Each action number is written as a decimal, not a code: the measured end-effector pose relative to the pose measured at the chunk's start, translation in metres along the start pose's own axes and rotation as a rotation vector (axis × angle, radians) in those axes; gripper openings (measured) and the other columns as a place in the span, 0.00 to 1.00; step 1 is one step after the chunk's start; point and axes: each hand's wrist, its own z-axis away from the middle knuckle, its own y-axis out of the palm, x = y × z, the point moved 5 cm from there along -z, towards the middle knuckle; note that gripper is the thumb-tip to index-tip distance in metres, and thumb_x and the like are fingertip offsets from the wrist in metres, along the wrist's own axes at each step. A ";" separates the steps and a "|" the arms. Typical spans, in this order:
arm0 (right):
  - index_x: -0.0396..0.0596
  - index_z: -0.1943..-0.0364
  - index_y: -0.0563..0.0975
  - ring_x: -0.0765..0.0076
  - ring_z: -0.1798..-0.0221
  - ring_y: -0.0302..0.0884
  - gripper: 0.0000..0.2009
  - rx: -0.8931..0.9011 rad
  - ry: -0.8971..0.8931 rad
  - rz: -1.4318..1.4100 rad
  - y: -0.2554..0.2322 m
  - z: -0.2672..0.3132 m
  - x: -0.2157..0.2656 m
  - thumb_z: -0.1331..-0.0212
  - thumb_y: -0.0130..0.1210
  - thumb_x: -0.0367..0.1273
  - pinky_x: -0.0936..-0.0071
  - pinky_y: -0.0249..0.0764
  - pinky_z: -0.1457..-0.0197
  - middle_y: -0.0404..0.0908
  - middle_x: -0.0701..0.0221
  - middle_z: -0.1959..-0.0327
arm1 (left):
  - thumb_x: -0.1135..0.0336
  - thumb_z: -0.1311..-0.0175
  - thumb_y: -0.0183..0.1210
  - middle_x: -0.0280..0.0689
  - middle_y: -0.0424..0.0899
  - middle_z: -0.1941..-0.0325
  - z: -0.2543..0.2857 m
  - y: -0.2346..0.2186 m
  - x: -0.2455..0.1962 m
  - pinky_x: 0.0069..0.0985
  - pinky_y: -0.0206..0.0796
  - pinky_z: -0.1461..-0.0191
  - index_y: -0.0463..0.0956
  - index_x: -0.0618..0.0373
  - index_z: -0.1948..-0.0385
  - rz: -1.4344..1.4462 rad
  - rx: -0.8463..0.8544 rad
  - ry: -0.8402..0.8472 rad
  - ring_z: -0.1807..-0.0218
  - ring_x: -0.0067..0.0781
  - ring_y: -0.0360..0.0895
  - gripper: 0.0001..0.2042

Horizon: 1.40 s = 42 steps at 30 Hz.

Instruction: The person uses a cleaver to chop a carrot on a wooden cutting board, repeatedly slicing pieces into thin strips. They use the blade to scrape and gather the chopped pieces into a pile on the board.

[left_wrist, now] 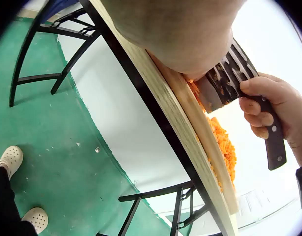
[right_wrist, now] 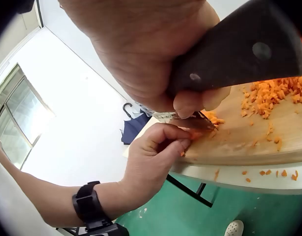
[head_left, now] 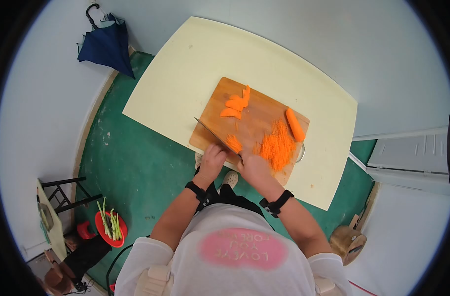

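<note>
- carrot, the piece under the blade (head_left: 234,143): a small bunch of strips at the near left part of the cutting board (head_left: 254,116), pinned there by the left hand; the step in hand is judged to be fine dicing of these strips.
- worktop (head_left: 185,74): pale and rectangular, carrying the cutting board towards its near edge.
- cutting board: wooden, with everything below lying on it.
- diced carrot heap (head_left: 278,146): loose orange bits at the near right of the board, just beside the right hand.
- cleaver (head_left: 216,134): blade angled to the far left, edge down at the strips.
- right hand (head_left: 253,167): fingers clenched round the dark handle (right_wrist: 239,54).
- left hand (head_left: 212,159): fingers (right_wrist: 163,135) curled, tips pressing the strips beside the blade.
- carrot slices (head_left: 236,103): uncut, at the far left of the board.
- carrot chunk (head_left: 295,124): whole, at the far right.
- next move, as judged: short cuts, with the left fingertips drawn back ahead of the edge.
</note>
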 end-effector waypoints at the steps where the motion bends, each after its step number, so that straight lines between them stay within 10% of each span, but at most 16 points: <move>1: 0.44 0.63 0.80 0.43 0.69 0.81 0.10 0.031 0.031 0.008 -0.001 0.004 -0.001 0.45 0.53 0.32 0.49 0.77 0.64 0.81 0.51 0.74 | 0.78 0.52 0.59 0.39 0.79 0.60 0.001 0.001 0.001 0.32 0.70 0.49 0.79 0.59 0.69 0.000 0.017 -0.017 0.53 0.42 0.75 0.08; 42: 0.42 0.63 0.79 0.42 0.68 0.81 0.10 0.012 0.062 -0.035 0.000 0.012 0.010 0.45 0.52 0.32 0.50 0.76 0.62 0.81 0.50 0.73 | 0.77 0.54 0.61 0.40 0.81 0.60 0.006 -0.003 0.003 0.34 0.71 0.47 0.80 0.60 0.68 -0.042 -0.007 0.005 0.50 0.42 0.77 0.09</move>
